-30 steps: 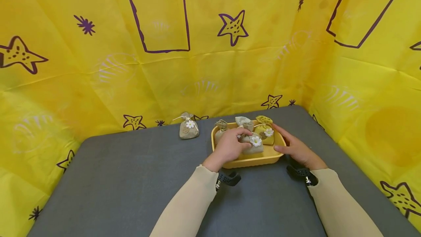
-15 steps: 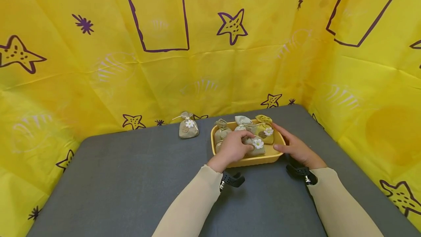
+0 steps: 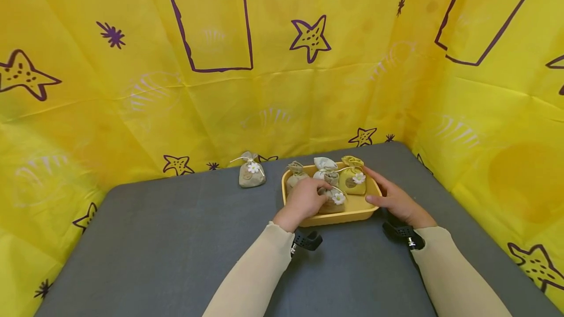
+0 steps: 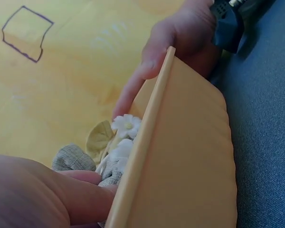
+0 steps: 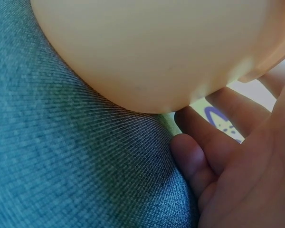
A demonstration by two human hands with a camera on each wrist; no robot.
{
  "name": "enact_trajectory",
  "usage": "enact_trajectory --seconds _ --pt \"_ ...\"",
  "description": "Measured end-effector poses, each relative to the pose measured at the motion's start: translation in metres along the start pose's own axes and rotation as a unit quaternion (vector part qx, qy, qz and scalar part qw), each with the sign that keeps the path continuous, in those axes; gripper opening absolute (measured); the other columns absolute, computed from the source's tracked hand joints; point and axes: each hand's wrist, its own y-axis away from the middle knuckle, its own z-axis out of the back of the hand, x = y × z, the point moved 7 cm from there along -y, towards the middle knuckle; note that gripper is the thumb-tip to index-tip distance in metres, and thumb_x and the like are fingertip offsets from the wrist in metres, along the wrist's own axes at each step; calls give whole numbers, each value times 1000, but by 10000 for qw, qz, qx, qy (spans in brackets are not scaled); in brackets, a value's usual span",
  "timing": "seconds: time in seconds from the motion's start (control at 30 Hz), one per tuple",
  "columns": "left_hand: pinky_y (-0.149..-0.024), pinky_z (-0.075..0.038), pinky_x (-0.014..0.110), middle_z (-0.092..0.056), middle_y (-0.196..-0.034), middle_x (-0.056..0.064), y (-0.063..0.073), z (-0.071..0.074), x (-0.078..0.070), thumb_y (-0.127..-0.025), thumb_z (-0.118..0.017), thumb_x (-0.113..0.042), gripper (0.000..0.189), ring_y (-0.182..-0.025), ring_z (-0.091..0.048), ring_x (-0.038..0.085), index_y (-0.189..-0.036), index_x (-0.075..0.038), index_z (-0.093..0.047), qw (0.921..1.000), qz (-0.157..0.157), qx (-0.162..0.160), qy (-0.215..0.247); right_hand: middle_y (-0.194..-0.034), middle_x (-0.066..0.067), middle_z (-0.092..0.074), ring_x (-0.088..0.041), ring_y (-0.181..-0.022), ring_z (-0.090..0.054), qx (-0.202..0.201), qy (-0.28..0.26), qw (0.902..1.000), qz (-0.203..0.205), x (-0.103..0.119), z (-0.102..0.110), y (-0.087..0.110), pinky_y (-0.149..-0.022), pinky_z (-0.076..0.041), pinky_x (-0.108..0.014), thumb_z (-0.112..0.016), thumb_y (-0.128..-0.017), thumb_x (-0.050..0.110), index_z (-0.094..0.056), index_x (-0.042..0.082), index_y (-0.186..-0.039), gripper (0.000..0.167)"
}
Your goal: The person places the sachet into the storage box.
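Note:
A yellow plastic tray point(image 3: 345, 217) on the table holds several small drawstring pouches. My left hand point(image 3: 303, 200) reaches over the tray's near left side and pinches a grey-beige pouch point(image 3: 330, 206) with a white flower, lying low inside. At the tray's right end, my right hand point(image 3: 398, 204) grips the rim, thumb over the edge and fingers along the outside. Behind the held pouch are a mustard-yellow pouch point(image 3: 352, 183), a pale pouch point(image 3: 324, 163) and a beige pouch point(image 3: 296, 171). The left hand partly hides the pouches on that side.
Left of the tray, one more beige pouch point(image 3: 252, 175) with a white flower stands near the table's back edge. The dark grey tabletop point(image 3: 176, 238) meets a yellow patterned cloth point(image 3: 273, 87) at the back and sides.
The pouch in my left hand has shifted slightly right, then back left and nearer to the tray's front wall. My right hand keeps its place on the rim.

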Motion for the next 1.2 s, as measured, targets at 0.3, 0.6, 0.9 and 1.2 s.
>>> enact_trajectory --seconds 0.3,0.6,0.9,1.2 --pt "-81 -46 30 -68 -100 -8 -4 -3 7 -91 -74 -20 22 -90 -56 12 -113 -22 -77 9996 -27 205 197 -163 -8 -17 -33 -145 -21 11 -141 9999 57 2 -1 0 -100 -33 -17 -64 -95 16 -22 25 -161 79" --pt "-73 -55 34 -69 -113 2 12 9 25 -90 -75 -13 29 -88 -67 17 -118 -15 -74 9606 406 324 2729 -164 -8 -16 -34 -145 -20 10 -129 9999 110 -2 -2 0 -99 -33 -16 -65 -95 16 -23 27 -160 79" --pt "-78 -56 41 -66 -119 18 48 39 73 -91 -73 -8 32 -92 -67 28 -122 0 -69 8910 793 -391 4453 -164 -8 -16 -34 -145 -19 -36 -86 9999 54 0 -2 2 -98 -32 -14 -65 -95 16 -23 28 -160 79" --pt "-89 -53 44 -55 -127 20 100 60 193 -94 -69 -5 55 -113 -56 36 -145 -3 -48 7821 2827 -1441 5363 -163 -10 -18 -36 -144 -22 -125 142 9998 -61 2 -2 3 -109 -29 -43 -66 -95 20 -22 28 -160 79"
